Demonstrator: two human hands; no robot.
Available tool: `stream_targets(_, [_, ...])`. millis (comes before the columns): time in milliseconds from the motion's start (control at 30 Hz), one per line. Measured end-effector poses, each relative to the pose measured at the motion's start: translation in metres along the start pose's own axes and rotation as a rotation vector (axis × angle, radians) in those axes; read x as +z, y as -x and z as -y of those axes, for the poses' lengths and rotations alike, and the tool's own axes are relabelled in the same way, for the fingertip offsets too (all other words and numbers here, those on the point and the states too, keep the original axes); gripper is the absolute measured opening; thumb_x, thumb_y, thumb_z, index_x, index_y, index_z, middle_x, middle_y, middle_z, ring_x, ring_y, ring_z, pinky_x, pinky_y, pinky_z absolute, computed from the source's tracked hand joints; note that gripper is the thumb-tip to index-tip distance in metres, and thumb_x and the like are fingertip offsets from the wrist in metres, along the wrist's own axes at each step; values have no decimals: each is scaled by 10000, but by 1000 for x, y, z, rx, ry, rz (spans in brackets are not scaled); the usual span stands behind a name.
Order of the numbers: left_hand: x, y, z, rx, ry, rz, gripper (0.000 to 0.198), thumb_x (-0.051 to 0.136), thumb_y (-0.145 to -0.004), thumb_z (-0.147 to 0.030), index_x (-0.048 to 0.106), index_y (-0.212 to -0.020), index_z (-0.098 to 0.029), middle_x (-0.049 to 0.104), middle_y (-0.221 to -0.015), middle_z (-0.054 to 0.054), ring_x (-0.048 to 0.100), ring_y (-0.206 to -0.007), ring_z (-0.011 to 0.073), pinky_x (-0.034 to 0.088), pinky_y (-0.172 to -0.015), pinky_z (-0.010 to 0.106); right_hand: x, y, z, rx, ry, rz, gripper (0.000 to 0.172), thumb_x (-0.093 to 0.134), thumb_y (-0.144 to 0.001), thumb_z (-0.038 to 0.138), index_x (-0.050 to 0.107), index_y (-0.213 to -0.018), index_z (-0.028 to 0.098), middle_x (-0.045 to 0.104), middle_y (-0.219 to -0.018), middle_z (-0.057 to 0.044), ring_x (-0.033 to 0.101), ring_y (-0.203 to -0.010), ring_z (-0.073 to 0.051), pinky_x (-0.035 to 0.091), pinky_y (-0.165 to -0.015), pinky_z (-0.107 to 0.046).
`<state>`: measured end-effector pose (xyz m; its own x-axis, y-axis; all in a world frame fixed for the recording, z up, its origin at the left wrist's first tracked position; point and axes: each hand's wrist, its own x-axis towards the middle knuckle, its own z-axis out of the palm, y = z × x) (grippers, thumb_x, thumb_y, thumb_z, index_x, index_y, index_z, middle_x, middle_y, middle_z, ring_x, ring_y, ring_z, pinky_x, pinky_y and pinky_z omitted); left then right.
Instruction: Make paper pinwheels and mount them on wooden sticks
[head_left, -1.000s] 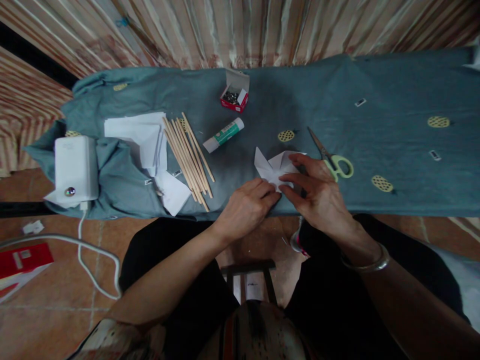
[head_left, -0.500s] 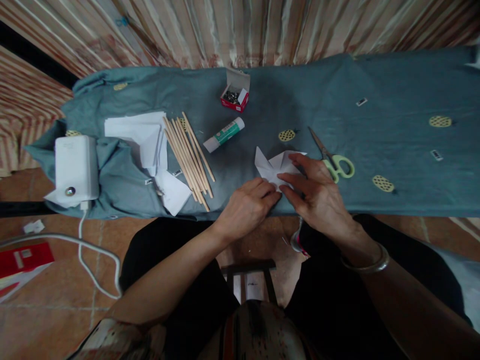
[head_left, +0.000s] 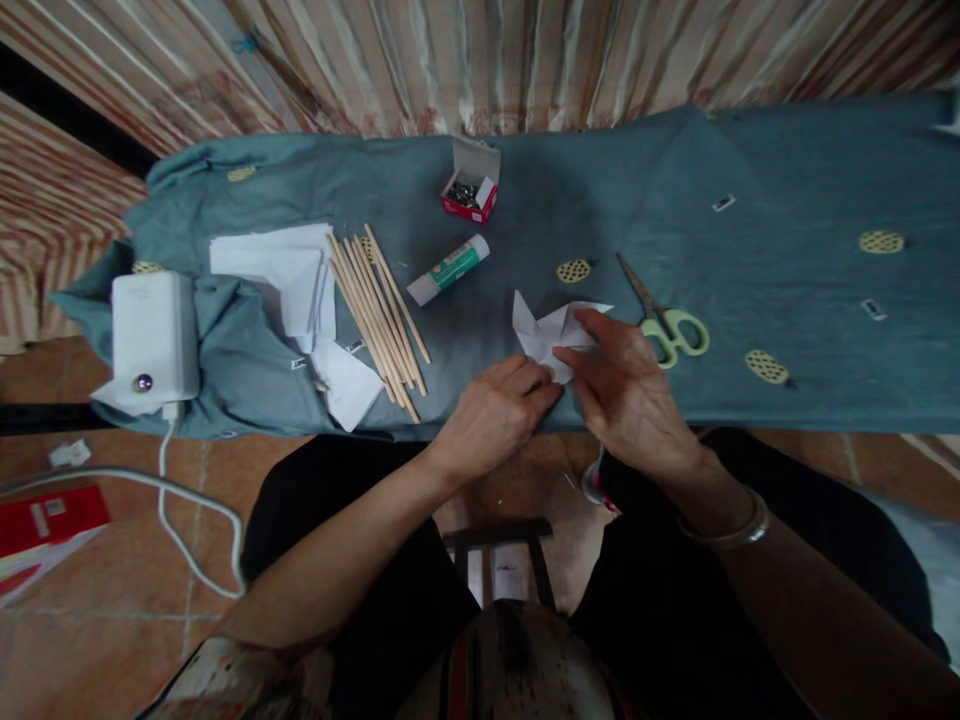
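A folded white paper piece (head_left: 546, 332) lies near the front edge of the blue-grey cloth-covered table (head_left: 787, 290). My left hand (head_left: 491, 415) has its fingers curled, with the fingertips pressing the paper's near corner. My right hand (head_left: 626, 390) lies over the paper's right part, with thumb and fingers pinching a flap. Green-handled scissors (head_left: 664, 318) rest just right of my right hand. A bundle of wooden sticks (head_left: 379, 305) and a glue stick (head_left: 448, 269) lie to the left of the paper.
A red box of pins (head_left: 469, 195) stands open at the back. White paper sheets (head_left: 289, 275) and a white device (head_left: 150, 335) with a cable sit at the left end. A striped curtain hangs behind. A stool stands between my knees.
My right hand has shifted slightly left and nearer over the paper, with its fingers closing on the flap. The left hand has stayed in place.
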<state>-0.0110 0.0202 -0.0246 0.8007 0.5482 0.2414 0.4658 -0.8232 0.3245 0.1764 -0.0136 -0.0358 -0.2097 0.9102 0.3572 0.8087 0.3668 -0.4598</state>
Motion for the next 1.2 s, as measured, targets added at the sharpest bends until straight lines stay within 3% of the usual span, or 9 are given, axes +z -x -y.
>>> stream_targets(233, [0,-2,-1,-20,28,-24,248,433,-997,-205,662,-1022,-115,665,-957,85,594,-897,193,536,-777,326,3,1,2,-29,7,15,462,460,-820,21,565,-1188,281,440,-1485,-84,445,-1354,-362,450,-1029,-577])
stream_targets(400, [2,-4,1,-41,45,-64,232,468,-980,-196,647,-1100,-109,668,-1046,101,597,-951,203,535,-806,342,3,0,3,1,0,21,556,466,-836,35,534,-1267,379,415,-1508,-14,419,-1386,-345,440,-1046,-581])
stream_targets(800, [4,-5,1,-25,-9,-43,248,454,-988,-209,670,-1052,-106,681,-1048,101,586,-955,211,536,-837,353,-9,12,-5,-38,-65,57,638,462,-880,58,449,-1399,429,384,-1556,4,413,-1411,-329,441,-1083,-569])
stream_targets(1033, [3,-6,2,-38,30,-24,245,460,-988,-221,665,-1074,-118,679,-1098,103,587,-987,210,536,-871,368,-20,12,-4,-18,-61,-7,358,485,-903,124,618,-1209,254,579,-1396,-85,576,-1269,-282,489,-1060,-487])
stream_targets(1200, [2,-6,2,-37,38,-18,246,472,-982,-218,668,-1072,-101,679,-1106,110,589,-1004,218,536,-882,371,-19,11,-2,-30,-67,-18,300,478,-898,121,632,-1143,199,632,-1323,-123,593,-1241,-284,488,-1056,-505])
